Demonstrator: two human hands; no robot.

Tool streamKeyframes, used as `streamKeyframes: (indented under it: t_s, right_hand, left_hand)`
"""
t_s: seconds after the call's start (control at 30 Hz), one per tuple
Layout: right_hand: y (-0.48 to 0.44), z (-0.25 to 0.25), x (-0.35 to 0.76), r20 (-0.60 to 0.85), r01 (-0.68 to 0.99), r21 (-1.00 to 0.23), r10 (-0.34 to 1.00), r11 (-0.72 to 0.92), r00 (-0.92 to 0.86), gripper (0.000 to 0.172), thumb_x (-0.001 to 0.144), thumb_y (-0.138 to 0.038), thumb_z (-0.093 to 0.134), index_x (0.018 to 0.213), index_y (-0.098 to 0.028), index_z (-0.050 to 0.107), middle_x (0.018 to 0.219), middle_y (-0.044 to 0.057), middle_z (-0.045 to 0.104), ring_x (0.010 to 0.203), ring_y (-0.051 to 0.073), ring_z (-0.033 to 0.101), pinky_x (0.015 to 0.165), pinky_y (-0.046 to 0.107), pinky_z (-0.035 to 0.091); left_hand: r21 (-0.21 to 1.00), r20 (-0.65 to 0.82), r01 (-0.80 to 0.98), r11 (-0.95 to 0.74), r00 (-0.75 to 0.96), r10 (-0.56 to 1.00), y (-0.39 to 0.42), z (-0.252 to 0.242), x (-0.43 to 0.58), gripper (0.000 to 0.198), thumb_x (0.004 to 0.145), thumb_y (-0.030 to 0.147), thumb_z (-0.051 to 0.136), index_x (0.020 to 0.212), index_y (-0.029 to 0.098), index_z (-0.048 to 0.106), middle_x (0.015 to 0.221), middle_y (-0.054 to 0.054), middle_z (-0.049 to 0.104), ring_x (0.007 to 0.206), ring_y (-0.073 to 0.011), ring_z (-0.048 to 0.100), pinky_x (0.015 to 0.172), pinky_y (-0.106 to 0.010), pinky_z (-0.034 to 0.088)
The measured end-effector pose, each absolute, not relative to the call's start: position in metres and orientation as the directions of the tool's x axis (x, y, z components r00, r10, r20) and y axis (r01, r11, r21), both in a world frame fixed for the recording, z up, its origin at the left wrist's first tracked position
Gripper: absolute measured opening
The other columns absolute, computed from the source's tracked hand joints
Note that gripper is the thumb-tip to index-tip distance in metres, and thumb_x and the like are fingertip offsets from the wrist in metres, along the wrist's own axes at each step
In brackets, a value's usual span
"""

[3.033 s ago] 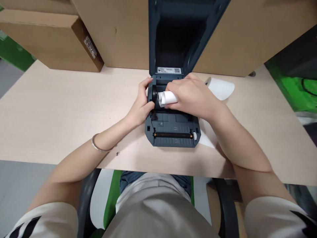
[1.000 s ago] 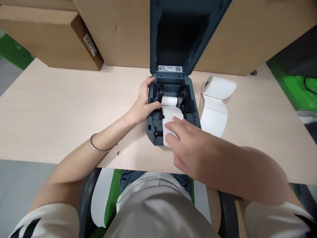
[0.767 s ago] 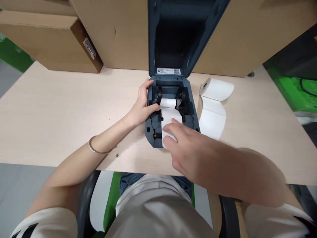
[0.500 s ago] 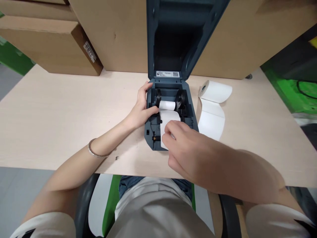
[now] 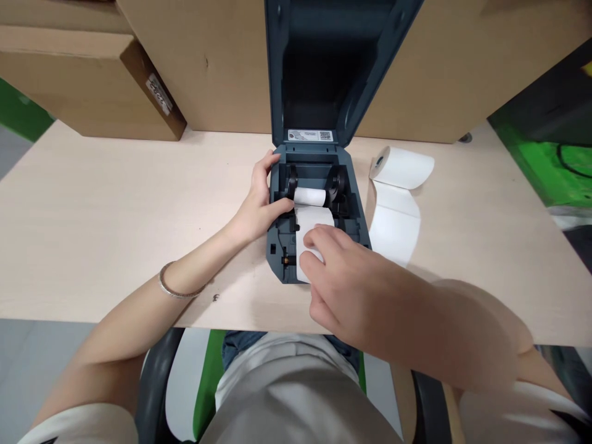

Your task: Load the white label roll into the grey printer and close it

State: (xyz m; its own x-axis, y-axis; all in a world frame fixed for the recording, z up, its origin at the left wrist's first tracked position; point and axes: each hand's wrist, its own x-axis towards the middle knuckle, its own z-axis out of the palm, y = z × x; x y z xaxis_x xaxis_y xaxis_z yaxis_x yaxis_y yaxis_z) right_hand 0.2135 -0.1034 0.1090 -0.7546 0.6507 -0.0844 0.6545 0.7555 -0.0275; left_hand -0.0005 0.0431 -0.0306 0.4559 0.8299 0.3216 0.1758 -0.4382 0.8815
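A dark blue label printer (image 5: 356,213) stands open on the table, its lid (image 5: 324,61) tilted up. A small white paper roll (image 5: 309,197) sits between the black holders inside. Its loose strip (image 5: 312,217) runs forward over the printer's front. My left hand (image 5: 256,206) grips the printer's left side, thumb reaching in beside the roll. My right hand (image 5: 342,277) lies over the front of the printer with its fingers pressed on the paper strip.
A second, larger white roll (image 5: 400,168) lies partly unrolled on the light wooden table (image 5: 115,216), right of the printer. Cardboard boxes (image 5: 92,86) stand along the back. A bracelet (image 5: 173,290) is on my left wrist. The table's front edge runs just below my hands.
The small roll went from my right hand into the holders. My right hand then drew the strip forward and now presses it at the printer's front. The left hand stayed put.
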Motion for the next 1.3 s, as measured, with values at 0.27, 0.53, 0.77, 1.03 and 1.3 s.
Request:
streamKeyframes:
  t_s: [0.27,0.53,0.77,1.03,1.3]
  right_hand:
    - [-0.102,0.082,0.211,0.153,0.711,0.057,0.698,0.701,-0.700,0.014,0.091,-0.024,0.059,0.095,-0.013,0.064,0.092,0.013,0.058,0.086,0.027,0.055,0.073,0.038,0.052]
    - [-0.097,0.093,0.218,0.157,0.656,0.181,0.637,0.733,-0.755,0.016,0.094,-0.018,0.057,0.092,-0.012,0.072,0.093,0.015,0.066,0.084,0.025,0.058,0.072,0.036,0.055]
    - [-0.109,0.100,0.227,0.090,0.494,0.269,0.490,0.827,-0.867,0.022,0.083,-0.012,0.065,0.099,-0.006,0.079,0.110,0.022,0.077,0.110,0.037,0.074,0.103,0.046,0.063]
    - [-0.137,0.116,0.234,0.055,0.523,0.325,0.536,0.788,-0.842,0.056,0.094,-0.003,0.034,0.130,-0.007,0.076,0.144,0.020,0.069,0.128,0.030,0.073,0.107,0.038,0.064]
    - [-0.155,0.106,0.252,-0.013,0.564,-0.019,0.564,0.826,-0.826,0.051,0.090,-0.008,0.054,0.137,-0.019,0.073,0.149,0.011,0.067,0.136,0.028,0.066,0.117,0.042,0.056]
  left_hand:
    - [0.875,0.336,0.173,-0.452,0.455,0.825,0.044,-0.032,-0.001,0.086,0.085,0.032,0.074,0.156,0.038,0.026,0.182,-0.003,0.012,0.171,-0.0356,0.009,0.144,-0.060,0.011]
    - [0.868,0.354,0.170,-0.466,0.446,0.822,0.045,-0.035,0.001,0.087,0.084,0.035,0.077,0.154,0.040,0.026,0.179,-0.002,0.017,0.171,-0.0346,0.013,0.144,-0.059,0.015]
    - [0.859,0.369,0.168,-0.484,0.453,0.812,0.047,-0.037,-0.001,0.088,0.085,0.037,0.078,0.156,0.038,0.026,0.180,-0.003,0.017,0.170,-0.0342,0.014,0.144,-0.056,0.015]
    - [0.805,0.409,0.230,-0.547,0.453,0.792,0.050,-0.039,-0.004,0.088,0.087,0.051,0.078,0.158,0.034,0.028,0.179,-0.011,0.024,0.167,-0.0366,0.027,0.137,-0.059,0.034]
    - [0.295,0.782,0.319,-0.901,0.460,0.420,0.013,0.012,0.007,0.034,0.110,0.050,0.041,0.126,0.034,0.066,0.154,-0.001,0.064,0.158,-0.0320,0.049,0.131,-0.062,0.040]
